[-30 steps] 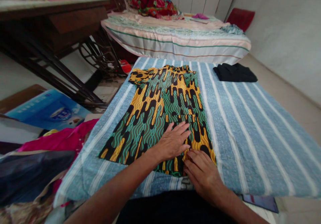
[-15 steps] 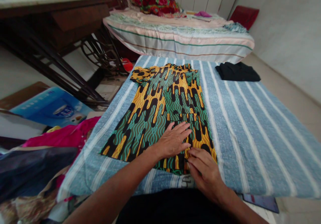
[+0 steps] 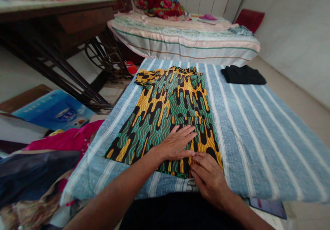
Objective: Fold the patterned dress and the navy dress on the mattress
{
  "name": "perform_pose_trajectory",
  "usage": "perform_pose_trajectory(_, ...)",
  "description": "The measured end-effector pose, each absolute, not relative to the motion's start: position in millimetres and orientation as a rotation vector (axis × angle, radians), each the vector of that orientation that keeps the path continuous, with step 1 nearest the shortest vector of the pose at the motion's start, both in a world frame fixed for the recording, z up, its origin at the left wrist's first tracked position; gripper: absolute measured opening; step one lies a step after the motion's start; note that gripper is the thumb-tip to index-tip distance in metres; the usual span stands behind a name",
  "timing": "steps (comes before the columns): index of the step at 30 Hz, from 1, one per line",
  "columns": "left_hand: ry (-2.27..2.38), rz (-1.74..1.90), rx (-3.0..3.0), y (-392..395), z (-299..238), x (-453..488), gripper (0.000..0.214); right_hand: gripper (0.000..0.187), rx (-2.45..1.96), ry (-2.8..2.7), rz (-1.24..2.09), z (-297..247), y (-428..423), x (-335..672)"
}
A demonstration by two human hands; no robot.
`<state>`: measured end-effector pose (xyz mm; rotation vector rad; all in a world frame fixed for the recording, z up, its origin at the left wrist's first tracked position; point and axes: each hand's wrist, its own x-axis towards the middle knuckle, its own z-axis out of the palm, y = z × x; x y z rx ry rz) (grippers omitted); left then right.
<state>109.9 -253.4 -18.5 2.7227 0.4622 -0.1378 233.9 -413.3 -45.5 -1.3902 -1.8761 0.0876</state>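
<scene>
Patterned shirt [image 3: 154, 120] spread beneath two hands

The near end of the shirt is covered in part by the left hand [image 3: 179, 143], which is laid palm down with fingers spread, nothing being enclosed by it. The right hand [image 3: 210, 175] is placed just beside it, at the lower right part by the hem. Its fingers are curled and drawn together against the fabric; whether any cloth is pinched between them cannot be told. The collar is set at the far end, and one short sleeve is extended to the left.

The shirt's thin-looking fabric is printed with rounded black drips, yellow patches and wavy green lines. Its right side is bounded by a long, nearly straight edge, while the left side is flared toward the hem. It is supported by a blue cloth [image 3: 254, 127] striped in white and softly textured. A black garment [image 3: 243, 75], folded into a compact rectangle, is set well apart at the far right.
</scene>
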Motion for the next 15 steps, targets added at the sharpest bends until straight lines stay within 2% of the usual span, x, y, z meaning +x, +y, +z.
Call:
perform_pose_trajectory(9,0.429,-0.095,2.732,-252,-21,108,0.079,0.029,-1.427,-1.889,-0.039,-47,-425,251)
perform_pose_trajectory(15,0.465,-0.099,2.730,-251,-19,109,0.073,0.036,-1.540,-2.016,-0.015,-51,-431,254)
